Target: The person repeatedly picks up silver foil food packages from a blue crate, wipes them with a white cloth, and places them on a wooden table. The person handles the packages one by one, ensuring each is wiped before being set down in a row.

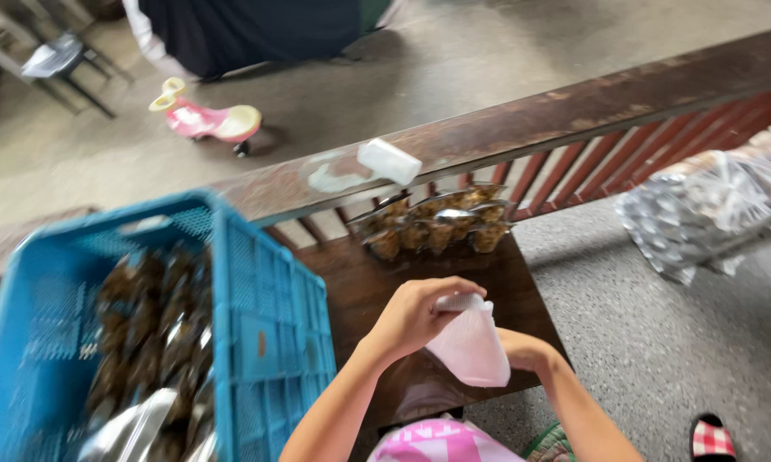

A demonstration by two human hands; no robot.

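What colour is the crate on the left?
Blue, seen best in the head view: the crate.

One blue crate [266, 342], one pink ride-on toy [210, 120], one white bottle [389, 161] and one pale pink bag [473, 346] are seen; two hands are counted.

Thin pink plastic bag [471, 346], dark wooden table [377, 287]

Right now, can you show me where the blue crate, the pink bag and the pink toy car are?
blue crate [270, 325], head view, its mesh side wall.
pink bag [471, 346], head view, its middle.
pink toy car [201, 122], head view, its seat.
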